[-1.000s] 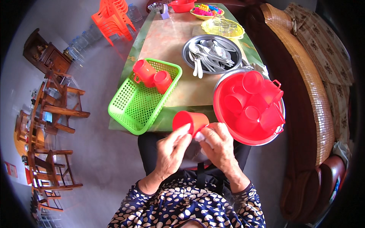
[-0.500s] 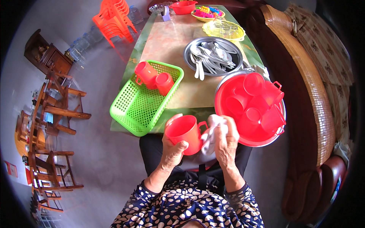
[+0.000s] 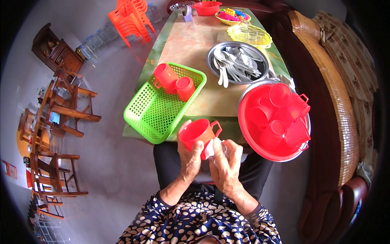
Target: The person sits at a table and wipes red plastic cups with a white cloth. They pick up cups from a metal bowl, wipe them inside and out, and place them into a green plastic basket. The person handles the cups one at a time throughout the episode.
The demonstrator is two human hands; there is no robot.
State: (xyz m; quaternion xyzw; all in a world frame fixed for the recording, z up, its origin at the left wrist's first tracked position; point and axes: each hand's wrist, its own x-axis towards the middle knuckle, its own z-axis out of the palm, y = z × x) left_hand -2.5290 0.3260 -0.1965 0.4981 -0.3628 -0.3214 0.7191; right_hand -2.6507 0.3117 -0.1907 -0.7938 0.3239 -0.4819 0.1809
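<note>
My left hand [image 3: 190,160] grips a red plastic mug [image 3: 198,136] by its body, its mouth tilted up and its handle pointing right. A pale cloth [image 3: 211,150] is bunched in my right hand [image 3: 226,164] and pressed against the mug's lower side; much of it is hidden by the fingers. To the left, a green plastic basket [image 3: 139,116] holds two red mugs [image 3: 165,76] at its far end. On the right, a red basin [image 3: 252,142] contains several more red mugs [image 3: 280,95].
A steel bowl [image 3: 211,67] full of spoons stands behind the red basin. Farther back on the table [image 3: 183,44] are a yellow basket [image 3: 264,42] of glasses and a bowl of colourful blocks [image 3: 231,15]. Wooden chairs [image 3: 73,110] stand left; a sofa [image 3: 321,81] runs along the right.
My right hand has moved left with the cloth, from beside the mug onto its side. The mug has tipped, its handle now pointing more upward. The whole view has shifted slightly.
</note>
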